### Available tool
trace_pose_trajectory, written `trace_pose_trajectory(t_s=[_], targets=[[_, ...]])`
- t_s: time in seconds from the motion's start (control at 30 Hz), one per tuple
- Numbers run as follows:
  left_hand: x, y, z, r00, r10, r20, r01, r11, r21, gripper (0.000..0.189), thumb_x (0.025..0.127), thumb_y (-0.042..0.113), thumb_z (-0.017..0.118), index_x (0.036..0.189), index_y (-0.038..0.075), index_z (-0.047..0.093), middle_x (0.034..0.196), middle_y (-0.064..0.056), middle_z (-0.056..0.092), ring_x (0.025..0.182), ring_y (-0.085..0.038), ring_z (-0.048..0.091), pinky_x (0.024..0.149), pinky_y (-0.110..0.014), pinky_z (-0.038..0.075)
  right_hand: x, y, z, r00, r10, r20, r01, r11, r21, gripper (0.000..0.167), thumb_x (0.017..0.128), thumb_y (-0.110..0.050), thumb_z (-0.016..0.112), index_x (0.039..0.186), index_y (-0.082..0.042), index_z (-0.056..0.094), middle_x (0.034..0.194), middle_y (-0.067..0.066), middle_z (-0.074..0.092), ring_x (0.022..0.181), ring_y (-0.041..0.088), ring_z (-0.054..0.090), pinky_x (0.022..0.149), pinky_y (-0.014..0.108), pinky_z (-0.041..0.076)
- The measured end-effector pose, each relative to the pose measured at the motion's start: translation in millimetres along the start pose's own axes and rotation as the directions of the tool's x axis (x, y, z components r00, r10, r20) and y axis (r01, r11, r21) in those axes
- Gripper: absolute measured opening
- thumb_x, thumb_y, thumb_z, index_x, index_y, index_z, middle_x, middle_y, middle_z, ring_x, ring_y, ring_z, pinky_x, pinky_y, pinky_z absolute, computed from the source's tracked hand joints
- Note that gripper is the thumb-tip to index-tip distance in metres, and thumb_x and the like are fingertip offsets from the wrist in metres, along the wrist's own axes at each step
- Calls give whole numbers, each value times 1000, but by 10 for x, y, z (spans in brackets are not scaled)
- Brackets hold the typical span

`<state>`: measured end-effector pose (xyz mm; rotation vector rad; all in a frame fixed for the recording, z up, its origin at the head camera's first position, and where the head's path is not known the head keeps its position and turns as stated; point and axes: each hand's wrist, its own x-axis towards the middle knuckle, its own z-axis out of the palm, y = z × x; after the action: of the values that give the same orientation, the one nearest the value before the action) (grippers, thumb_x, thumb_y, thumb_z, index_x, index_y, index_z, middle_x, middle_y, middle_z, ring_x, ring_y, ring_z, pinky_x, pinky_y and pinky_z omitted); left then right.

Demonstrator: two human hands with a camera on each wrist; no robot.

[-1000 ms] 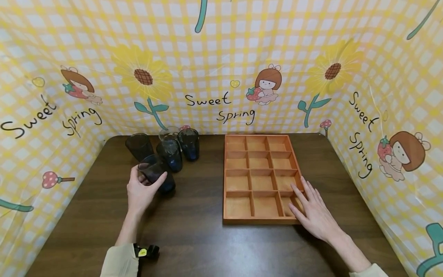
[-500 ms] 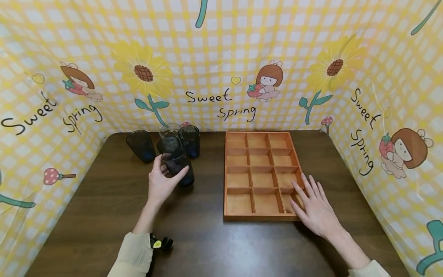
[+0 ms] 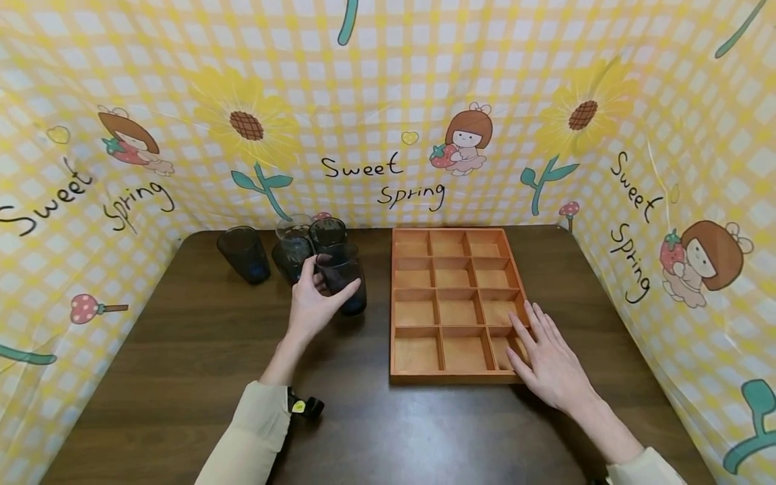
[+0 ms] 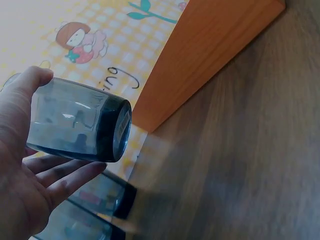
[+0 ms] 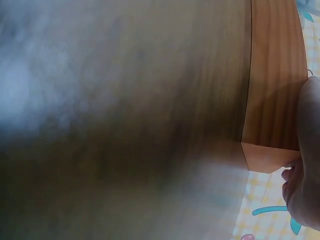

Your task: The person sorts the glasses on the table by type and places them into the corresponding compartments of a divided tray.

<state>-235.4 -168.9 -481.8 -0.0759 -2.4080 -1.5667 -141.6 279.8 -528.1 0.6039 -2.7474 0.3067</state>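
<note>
In the head view my left hand (image 3: 309, 306) holds a dark blue tinted drinking glass (image 3: 348, 273) between thumb and fingers, left of a shallow wooden compartment box (image 3: 451, 379). Seen by the left wrist camera, this glass (image 4: 75, 120) is tilted, its thick base with a small label facing the camera and the box. My right hand (image 3: 554, 364) rests over the box's right front corner. Its thumb and a finger reach into the front right compartment, and other fingers lie along the outer side. The right wrist view shows the box wall (image 5: 275, 80) beside that hand.
More dark glasses stand at the back left: one apart (image 3: 244, 254), plus a tinted glass (image 3: 287, 258) and another dark glass (image 3: 328, 232) close together. A clearer glass (image 3: 292, 225) is partly hidden behind them. A yellow checked cloth (image 3: 364, 121) surrounds the brown table (image 3: 182, 377).
My left hand has carried the glass rightward, from beside the other glasses toward the box. The right hand has stayed at the box's corner.
</note>
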Motion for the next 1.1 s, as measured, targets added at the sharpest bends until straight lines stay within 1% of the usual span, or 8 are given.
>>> trace_pose_trajectory(t_s=[0.13, 0.33, 0.43, 0.57, 0.7, 0.77, 0.9, 1.1], targets=[[39, 20, 82, 1000, 17, 23, -16, 1000, -11, 75, 89, 40, 93, 147, 19, 52, 111, -18, 83, 99, -31, 82, 72, -17, 56, 9, 12, 5, 1000, 3, 4, -3, 1000, -3, 66, 106, -30, 67, 162, 1, 51, 173, 34, 36, 159, 54, 39, 140, 26, -4], [67, 31, 195, 999, 6, 47, -5, 1000, -16, 75, 89, 42, 93, 147, 20, 52, 112, -17, 84, 99, -29, 83, 73, -20, 58, 14, 34, 12, 1000, 7, 22, -8, 1000, 13, 67, 106, -29, 68, 163, 1, 49, 173, 35, 35, 159, 53, 39, 140, 27, -3], [101, 56, 252, 999, 19, 48, -18, 1000, -22, 75, 88, 41, 94, 147, 19, 53, 111, -18, 84, 97, -28, 83, 74, -21, 59, 8, 35, 12, 1000, 11, 20, -12, 1000, 29, 67, 106, -28, 68, 163, 1, 49, 173, 35, 35, 159, 54, 39, 140, 26, -3], [154, 102, 316, 998, 45, 49, -45, 999, -11, 75, 88, 43, 93, 147, 19, 53, 105, -16, 84, 87, -22, 80, 70, -24, 58, 1, 29, 18, 1000, 23, 22, -24, 999, 43, 67, 106, -28, 68, 164, 0, 48, 174, 34, 33, 159, 53, 39, 137, 22, -7], [183, 139, 354, 997, 64, 47, -64, 998, 11, 75, 88, 45, 92, 146, 20, 53, 90, -13, 81, 73, -18, 73, 63, -27, 53, 10, 13, 25, 999, 23, 34, -24, 998, 50, 67, 107, -29, 67, 165, -1, 47, 175, 34, 32, 159, 53, 38, 135, 19, -10], [190, 158, 389, 996, 77, 51, -78, 997, 10, 75, 88, 45, 92, 147, 20, 53, 86, -13, 79, 70, -17, 71, 61, -28, 52, 0, 7, 26, 999, 19, 29, -21, 999, 50, 67, 107, -29, 68, 164, -1, 48, 174, 35, 33, 158, 54, 40, 135, 18, -10], [223, 212, 495, 993, 99, 61, -100, 995, 4, 75, 88, 45, 93, 147, 20, 53, 91, -13, 81, 76, -20, 75, 65, -31, 55, -35, 9, 33, 1000, 11, 5, -11, 999, 49, 66, 105, -28, 69, 162, 0, 50, 172, 36, 36, 156, 55, 42, 134, 16, -10], [340, 326, 598, 995, 67, 77, -69, 998, 13, 80, 88, 51, 91, 151, 21, 52, 108, -14, 81, 97, -30, 76, 80, -46, 61, -11, 4, 40, 1000, 9, -8, -9, 999, 51, 66, 105, -28, 69, 163, -1, 50, 172, 36, 36, 156, 54, 43, 136, 18, -7]])
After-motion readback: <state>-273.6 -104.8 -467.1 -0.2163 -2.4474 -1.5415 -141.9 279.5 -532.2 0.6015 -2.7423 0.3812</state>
